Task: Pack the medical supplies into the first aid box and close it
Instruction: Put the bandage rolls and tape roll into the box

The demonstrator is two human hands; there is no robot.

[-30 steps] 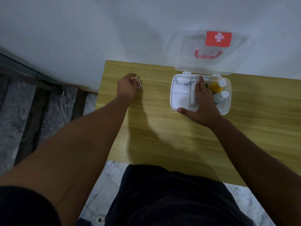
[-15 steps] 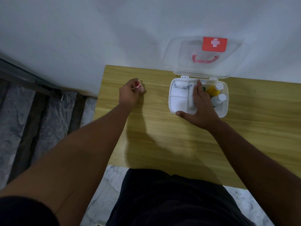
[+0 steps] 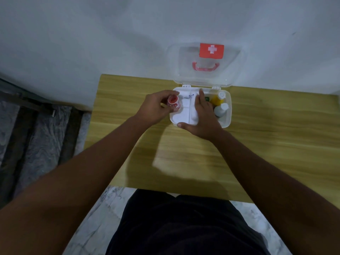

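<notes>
My left hand (image 3: 156, 107) grips a small red-capped container (image 3: 173, 101) at the left edge of the first aid box (image 3: 227, 116), which sits by the worktop (image 3: 276, 144)'s far edge, its lid (image 3: 233, 74) up against the wall. My right hand (image 3: 202, 116) lies flat and spread across the tray, holding nothing, bottles (image 3: 219, 105) beside it. Near worktop bare.

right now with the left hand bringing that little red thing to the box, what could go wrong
1. The left hand pinches the small red-and-white roll at the edge of the white plastic first aid box; a loose grip could drop it onto the wooden table.
2. The right hand covers the middle of the tray, so the roll may bump its fingers.
3. The clear hinged lid leans against the wall; nudging the box could tip it shut.
</notes>
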